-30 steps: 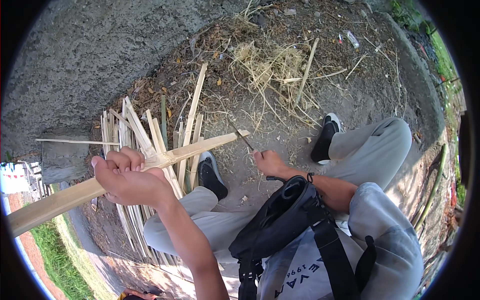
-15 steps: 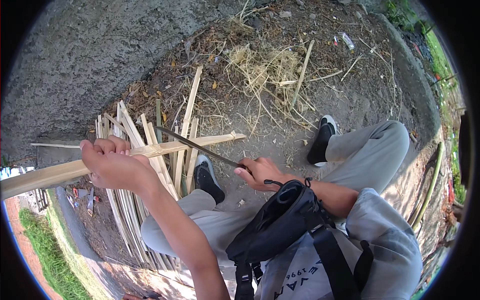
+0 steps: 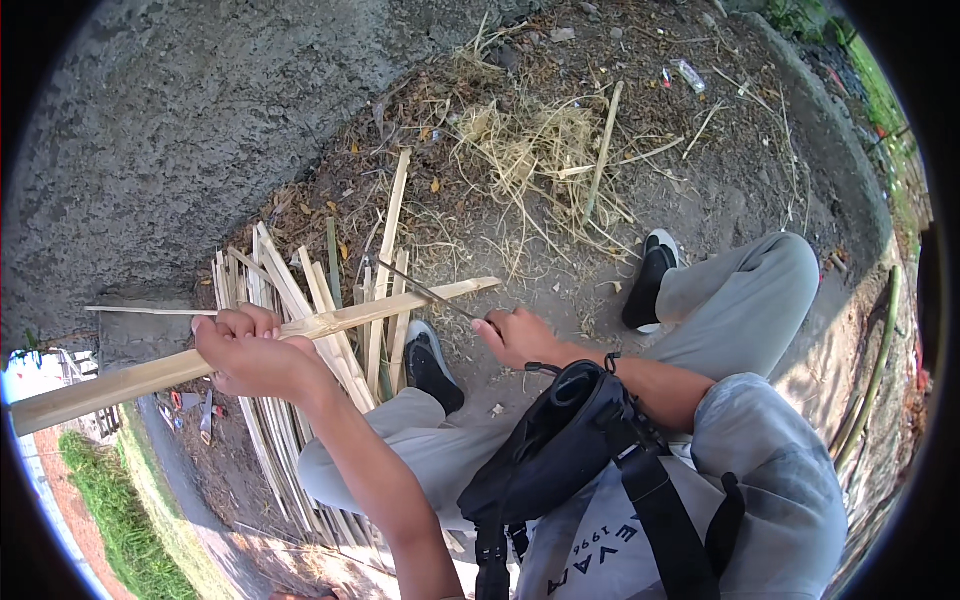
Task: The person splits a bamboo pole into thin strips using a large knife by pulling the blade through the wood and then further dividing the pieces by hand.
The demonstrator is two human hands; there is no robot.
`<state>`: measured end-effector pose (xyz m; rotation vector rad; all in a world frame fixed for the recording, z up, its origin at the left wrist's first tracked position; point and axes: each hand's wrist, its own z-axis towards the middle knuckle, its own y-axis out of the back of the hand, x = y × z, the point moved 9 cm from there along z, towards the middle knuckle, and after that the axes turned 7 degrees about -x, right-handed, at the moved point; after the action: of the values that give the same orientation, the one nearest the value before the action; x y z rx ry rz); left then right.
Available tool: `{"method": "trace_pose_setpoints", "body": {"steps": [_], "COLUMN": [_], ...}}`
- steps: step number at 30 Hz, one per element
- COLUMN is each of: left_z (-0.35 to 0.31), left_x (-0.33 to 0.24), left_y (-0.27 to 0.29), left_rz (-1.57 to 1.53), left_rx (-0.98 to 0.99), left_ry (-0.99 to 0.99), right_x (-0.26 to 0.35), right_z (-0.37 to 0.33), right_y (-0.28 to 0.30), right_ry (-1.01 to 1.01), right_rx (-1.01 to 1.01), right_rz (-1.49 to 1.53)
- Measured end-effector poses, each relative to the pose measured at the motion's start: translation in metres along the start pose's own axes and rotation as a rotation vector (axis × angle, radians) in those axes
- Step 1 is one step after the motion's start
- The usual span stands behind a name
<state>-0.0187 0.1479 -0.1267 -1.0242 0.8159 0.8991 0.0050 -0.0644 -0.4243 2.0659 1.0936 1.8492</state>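
Now the knife (image 3: pixel 425 291) lies flatter across the stick (image 3: pixel 250 345) than before. Left hand (image 3: pixel 250 352) grips the stick's middle; right hand (image 3: pixel 517 337) grips the knife, cutting near the tip.

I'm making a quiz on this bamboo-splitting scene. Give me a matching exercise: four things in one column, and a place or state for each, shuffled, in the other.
Things:
1. long bamboo strip
2. knife
3. pile of split strips
4. black pouch

Places or states:
A. hangs on a strap at the person's chest
B. lies on the dirt by the left shoe
C. gripped in the left hand, held level
D. held in the right hand, blade across the strip

Pairs: 1-C, 2-D, 3-B, 4-A
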Motion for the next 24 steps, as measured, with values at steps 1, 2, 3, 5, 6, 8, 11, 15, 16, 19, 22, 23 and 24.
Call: {"method": "trace_pose_setpoints", "body": {"steps": [1,2,3,5,6,8,11,15,16,19,22,23,24], "left_z": [0.000,0.000,0.002,0.006,0.008,0.015,0.022,0.022,0.021,0.025,0.025,0.024,0.022], "left_x": [0.002,0.003,0.003,0.003,0.004,0.006,0.006,0.009,0.012,0.016,0.009,0.007,0.005], "left_y": [0.001,0.005,0.008,0.012,0.016,0.022,0.029,0.026,0.021,0.035,0.033,0.030,0.028], "left_rz": [0.000,0.009,0.018,0.027,0.037,0.050,0.043,0.016,0.004,0.006,0.058,0.065,0.071], "left_rx": [0.005,-0.011,-0.029,-0.032,-0.044,-0.075,-0.109,-0.071,-0.060,-0.140,-0.163,-0.163,-0.153], "left_ry": [0.002,-0.007,-0.015,-0.005,0.006,-0.004,-0.003,0.032,0.034,0.019,-0.021,-0.037,-0.049], "right_x": [0.001,0.004,-0.001,-0.009,-0.010,-0.015,-0.029,-0.128,-0.154,-0.100,-0.018,-0.003,-0.014], "right_z": [-0.005,-0.009,-0.011,-0.014,-0.015,-0.014,-0.009,-0.002,0.000,0.010,-0.004,-0.008,-0.009], "right_y": [0.003,0.003,0.001,-0.005,-0.007,-0.014,-0.028,-0.048,-0.046,-0.047,-0.030,-0.028,-0.033], "right_ry": [0.061,0.124,0.121,0.107,0.107,0.039,0.016,-0.282,-0.325,-0.249,-0.027,0.069,0.062], "right_rx": [0.025,0.048,0.042,0.043,0.048,0.086,0.098,0.131,0.115,0.080,0.090,0.102,0.101], "right_rz": [-0.018,-0.032,-0.026,-0.002,0.000,-0.003,-0.007,-0.135,-0.168,-0.100,0.006,0.034,0.036]}}
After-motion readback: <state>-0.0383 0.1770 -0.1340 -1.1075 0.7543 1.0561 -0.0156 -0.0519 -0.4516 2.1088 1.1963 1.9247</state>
